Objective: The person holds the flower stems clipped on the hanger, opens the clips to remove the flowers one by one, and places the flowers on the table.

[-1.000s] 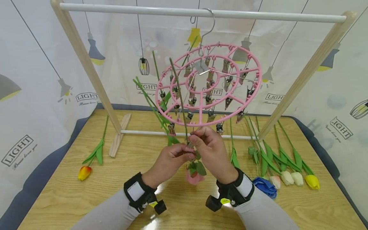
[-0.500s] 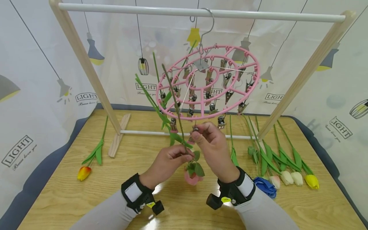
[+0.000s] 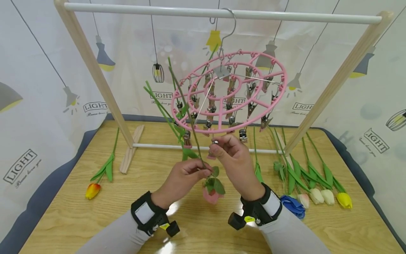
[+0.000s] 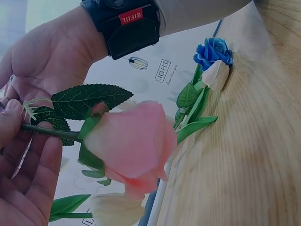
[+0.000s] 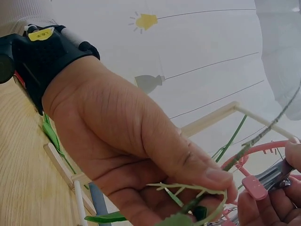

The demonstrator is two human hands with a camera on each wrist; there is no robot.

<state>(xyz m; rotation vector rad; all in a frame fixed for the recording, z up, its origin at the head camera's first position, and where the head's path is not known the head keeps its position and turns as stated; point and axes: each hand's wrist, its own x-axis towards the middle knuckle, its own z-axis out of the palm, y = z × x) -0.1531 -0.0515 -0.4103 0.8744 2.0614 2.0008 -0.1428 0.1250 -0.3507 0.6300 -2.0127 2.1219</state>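
Observation:
My left hand (image 3: 181, 180) pinches the stem (image 3: 190, 116) of a pink rose (image 3: 211, 196) just above its leaves. The bloom hangs downward below the hand, and the stem leans up to the left past the pink ring. In the left wrist view the rose (image 4: 131, 143) fills the middle. My right hand (image 3: 237, 166) holds a metal clip (image 3: 213, 153) hanging from the ring's front edge; in the right wrist view the clip's pink tip (image 5: 255, 188) lies a little apart from the stem. Fingers partly cover the clip, so I cannot tell whether it gapes.
The round pink hanger (image 3: 220, 121), with several clips, hangs tilted from a white rail (image 3: 152, 11). Green stems (image 3: 158, 102) rise behind its left side. An orange-yellow tulip (image 3: 93, 191) lies left; a blue flower (image 3: 292, 206), pale tulips (image 3: 316, 196) and a yellow tulip (image 3: 344, 200) lie right.
My hands were together at the stem and clip; they have moved slightly apart. The rose's stem has tilted further left, and the clip is now away from it.

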